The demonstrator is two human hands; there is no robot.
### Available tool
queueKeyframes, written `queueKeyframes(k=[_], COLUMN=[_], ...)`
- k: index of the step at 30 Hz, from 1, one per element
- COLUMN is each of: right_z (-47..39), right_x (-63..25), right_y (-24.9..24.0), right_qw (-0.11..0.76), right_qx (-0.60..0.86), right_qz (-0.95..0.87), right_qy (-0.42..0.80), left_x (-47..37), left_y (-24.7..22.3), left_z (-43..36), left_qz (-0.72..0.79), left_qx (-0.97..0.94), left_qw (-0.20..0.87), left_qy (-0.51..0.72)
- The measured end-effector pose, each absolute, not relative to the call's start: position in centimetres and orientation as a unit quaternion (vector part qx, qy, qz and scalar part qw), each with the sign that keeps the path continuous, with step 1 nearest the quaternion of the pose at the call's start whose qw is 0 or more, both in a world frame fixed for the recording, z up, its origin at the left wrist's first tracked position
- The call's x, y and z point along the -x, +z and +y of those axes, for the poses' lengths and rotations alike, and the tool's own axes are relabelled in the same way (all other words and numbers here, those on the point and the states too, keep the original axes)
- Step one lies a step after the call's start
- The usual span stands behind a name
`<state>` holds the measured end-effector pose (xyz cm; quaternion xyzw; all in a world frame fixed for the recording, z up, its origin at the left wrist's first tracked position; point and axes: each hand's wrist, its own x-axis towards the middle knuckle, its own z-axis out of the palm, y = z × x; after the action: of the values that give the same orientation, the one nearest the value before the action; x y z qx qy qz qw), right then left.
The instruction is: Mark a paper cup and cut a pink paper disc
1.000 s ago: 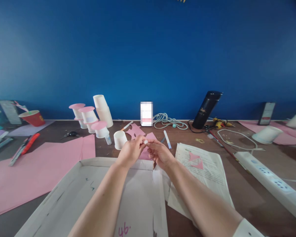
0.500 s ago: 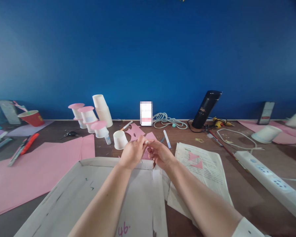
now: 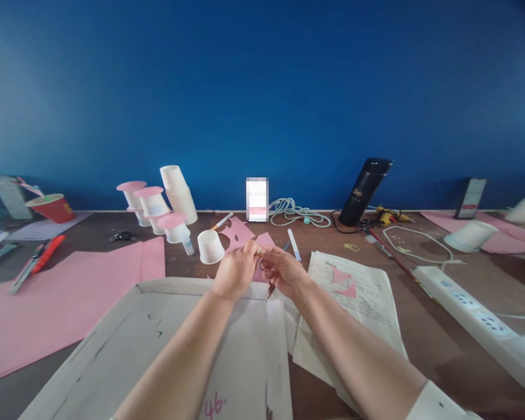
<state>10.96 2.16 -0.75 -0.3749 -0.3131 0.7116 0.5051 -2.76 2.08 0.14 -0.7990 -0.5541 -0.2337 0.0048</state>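
Note:
Close together over the far edge of a white cardboard box lid (image 3: 166,338), my left hand (image 3: 236,272) and my right hand (image 3: 285,270) meet at their fingertips. Both are closed in a pinch. A tiny pale bit may be between the fingers, too small to make out. Pink paper scraps (image 3: 237,232) with cut-out holes lie just beyond, partly hidden by the hands. To the left of them a white paper cup (image 3: 210,247) stands upside down. A white marker (image 3: 294,245) lies beyond my right hand.
Small cups with pink discs (image 3: 152,201), a cup stack (image 3: 178,193) and a glue bottle (image 3: 188,246) stand left. Pink sheets (image 3: 70,297) and a cutter (image 3: 37,262) lie further left. Right are printed paper (image 3: 363,315), a black flask (image 3: 365,192) and a power strip (image 3: 472,318). A phone (image 3: 257,199) stands ahead.
The view has shifted slightly, so the things on the table appear a little further left. My hands stay pinched together in nearly the same place.

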Motion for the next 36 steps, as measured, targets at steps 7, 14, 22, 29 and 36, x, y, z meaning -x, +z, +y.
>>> queueKeyframes(k=[7,14,22,29,36], right_z=[2.6,2.8,3.1,3.4,3.5], right_x=[-11.1,-11.0,-11.9,-12.6,-11.1], right_y=[-1.7,-2.0,-2.2,-2.0,-2.5], right_qw=[0.511,0.516,0.508,0.414,0.295], right_qx=[0.390,0.427,0.543,0.581,0.545], right_qz=[-0.361,-0.394,-0.551,-0.697,-0.777], right_qy=[0.676,0.630,0.379,0.069,-0.110], left_x=[3.4,3.2,5.0,5.4,5.4], left_y=[-0.6,0.0,-0.5,-0.7,-0.4], left_z=[2.4,2.0,3.1,3.2,3.0], left_qz=[-0.558,-0.560,-0.602,-0.606,-0.602], left_qx=[0.786,0.754,0.736,0.761,0.778], left_qw=[-0.033,-0.126,-0.110,-0.089,-0.074], left_qy=[-0.263,-0.321,-0.290,-0.214,-0.162])
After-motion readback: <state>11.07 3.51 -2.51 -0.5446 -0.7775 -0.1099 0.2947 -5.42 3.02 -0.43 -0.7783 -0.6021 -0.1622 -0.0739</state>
